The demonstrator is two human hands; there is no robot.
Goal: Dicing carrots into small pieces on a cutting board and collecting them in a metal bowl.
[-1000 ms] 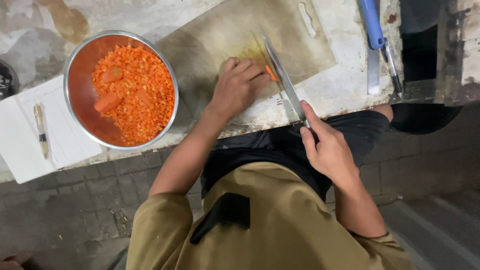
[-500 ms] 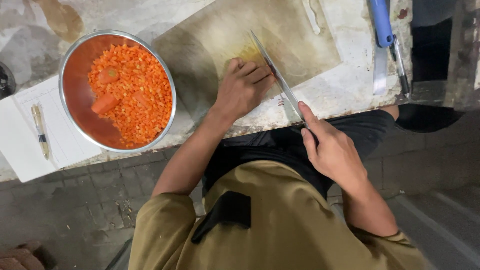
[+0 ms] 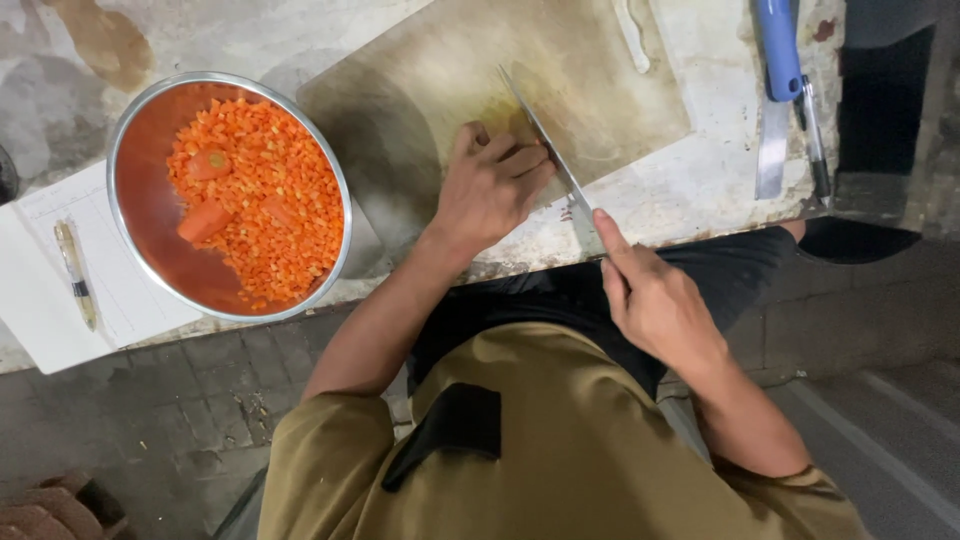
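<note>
Right hand (image 3: 655, 300) closed round the handle of a long knife (image 3: 545, 150), forefinger laid along the spine; blade across the cutting board (image 3: 420, 90), edge down, flat against the knuckles of the left hand (image 3: 490, 185). Left hand curled, fingers bunched over the piece being cut; piece itself hidden beneath them, so the hold cannot be confirmed, only inferred from the clawed posture.

Hazards, as judged:
- Blade touching the knuckles of the left hand; any fingertip straying past the knuckle line likely to be nicked. Cause: short remaining piece, little left to hold
- Board worn and stained, possibly damp; slip of the piece under pressure plausible, with the blade skating sideways
- Handle gripped beyond the counter edge, over the lap; loss of grip would drop the knife toward the legs
- Steel bowl (image 3: 125, 160) of diced carrot (image 3: 270, 200) seated at the counter edge, rim partly overhanging; a nudge from the left forearm could tip it

Position of the work: under the left fingers, just left of the blade, near the front middle of the board; well apart from the bowl at far left. Second knife with blue handle (image 3: 780, 50) lying at far right, untouched. Pen (image 3: 75, 275) on white paper (image 3: 40, 330) left of the bowl
</note>
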